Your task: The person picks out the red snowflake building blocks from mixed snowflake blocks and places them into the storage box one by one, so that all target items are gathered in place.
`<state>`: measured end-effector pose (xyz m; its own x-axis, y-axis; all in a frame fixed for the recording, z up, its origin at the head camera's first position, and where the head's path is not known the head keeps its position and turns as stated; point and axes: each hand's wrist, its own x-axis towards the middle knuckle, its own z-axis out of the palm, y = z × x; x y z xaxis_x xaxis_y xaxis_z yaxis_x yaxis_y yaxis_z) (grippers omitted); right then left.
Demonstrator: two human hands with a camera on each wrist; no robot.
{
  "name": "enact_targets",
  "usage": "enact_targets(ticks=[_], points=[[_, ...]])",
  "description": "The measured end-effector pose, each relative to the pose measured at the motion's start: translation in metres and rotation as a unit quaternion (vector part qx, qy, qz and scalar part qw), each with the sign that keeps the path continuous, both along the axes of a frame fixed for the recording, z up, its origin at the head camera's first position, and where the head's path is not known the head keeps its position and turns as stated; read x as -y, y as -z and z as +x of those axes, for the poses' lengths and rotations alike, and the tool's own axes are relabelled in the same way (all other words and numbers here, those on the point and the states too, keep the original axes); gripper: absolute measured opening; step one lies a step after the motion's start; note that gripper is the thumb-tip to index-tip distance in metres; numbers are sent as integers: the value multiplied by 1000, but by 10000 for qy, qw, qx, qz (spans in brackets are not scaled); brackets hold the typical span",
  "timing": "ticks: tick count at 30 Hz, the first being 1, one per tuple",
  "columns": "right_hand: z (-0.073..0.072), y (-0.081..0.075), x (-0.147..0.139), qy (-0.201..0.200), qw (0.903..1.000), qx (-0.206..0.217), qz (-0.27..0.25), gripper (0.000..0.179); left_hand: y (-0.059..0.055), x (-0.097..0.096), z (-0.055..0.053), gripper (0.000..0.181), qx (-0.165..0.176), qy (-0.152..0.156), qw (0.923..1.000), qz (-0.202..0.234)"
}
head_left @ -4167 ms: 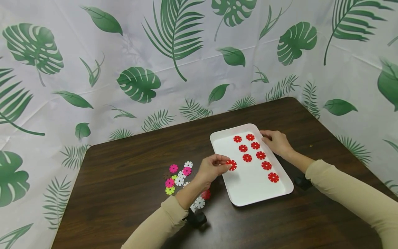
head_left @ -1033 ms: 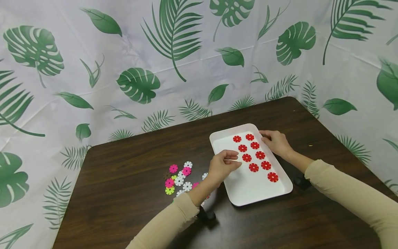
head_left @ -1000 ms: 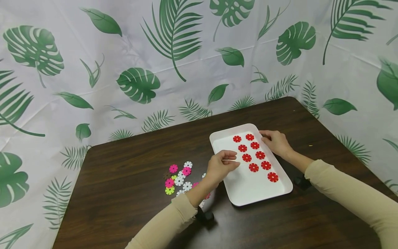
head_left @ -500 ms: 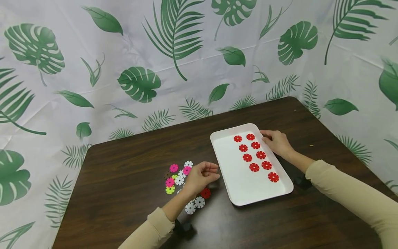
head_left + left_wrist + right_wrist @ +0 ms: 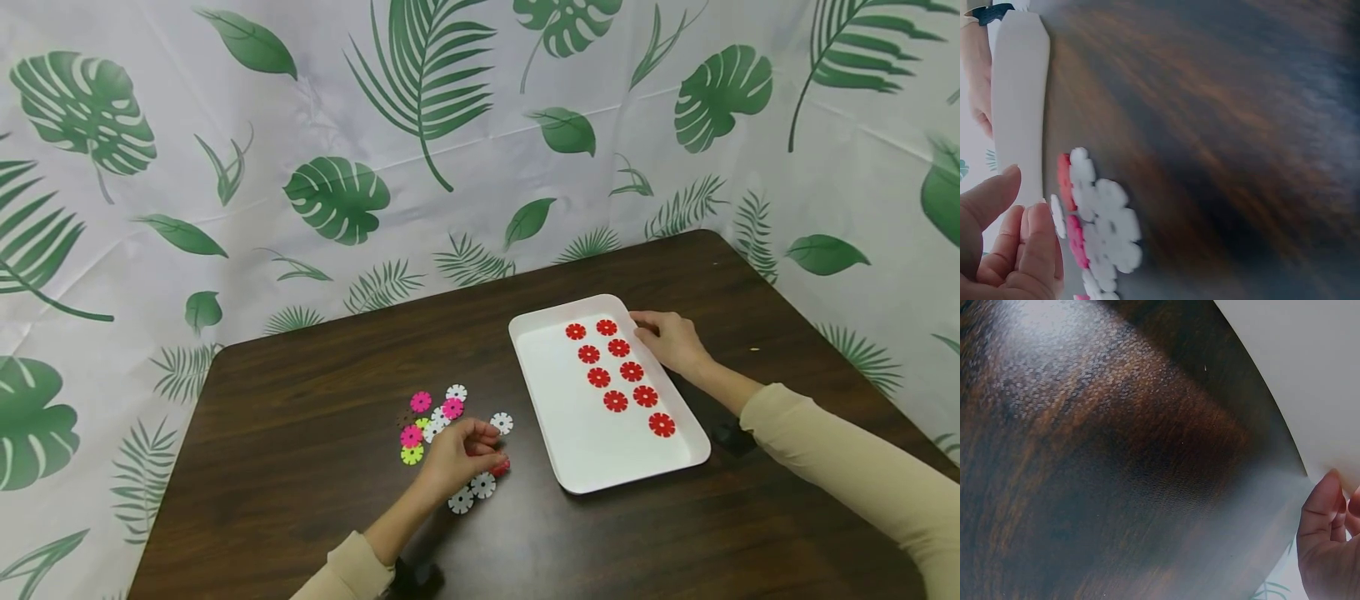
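Several red notched discs (image 5: pixel 616 401) lie in two rows inside a white tray (image 5: pixel 592 467). At the tray's right edge my right hand (image 5: pixel 671 343) grips the rim, thumb against the outer wall (image 5: pixel 1285 381). My left hand (image 5: pixel 457 457) hovers low over a loose pile of discs left of the tray, fingers bent. In the left wrist view its thumb and fingers (image 5: pixel 1038 250) stand apart with nothing between them. A red disc (image 5: pixel 501 466) shows partly beside the thumb, and white discs (image 5: pixel 461 500) lie just below. The hand hides part of the pile.
Pink discs (image 5: pixel 421 402), yellow-green discs (image 5: pixel 412 454) and a dark brown disc (image 5: pixel 406 418) lie at the pile's left side. One white disc (image 5: pixel 502 423) sits between pile and tray. A leaf-patterned curtain (image 5: pixel 465 125) hangs behind the dark wooden table (image 5: pixel 300 433).
A red disc that my left hand held now lies in the tray's left row. The emptied left hand has moved left and down, back over the pile. My right hand stays on the tray.
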<state>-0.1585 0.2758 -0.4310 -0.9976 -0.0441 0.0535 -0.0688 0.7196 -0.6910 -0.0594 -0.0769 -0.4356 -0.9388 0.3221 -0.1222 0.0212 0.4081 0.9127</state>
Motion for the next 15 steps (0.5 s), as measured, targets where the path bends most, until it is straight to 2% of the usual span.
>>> enact_targets(ticks=[5,15], points=[[0,-1,0,10,10000,-8,4,41,5,4,4,31,-191,-91,9996,-187],[0,0,1,14,10000,33,7,42,11,5,7,28,-662,-2,9965,-501]])
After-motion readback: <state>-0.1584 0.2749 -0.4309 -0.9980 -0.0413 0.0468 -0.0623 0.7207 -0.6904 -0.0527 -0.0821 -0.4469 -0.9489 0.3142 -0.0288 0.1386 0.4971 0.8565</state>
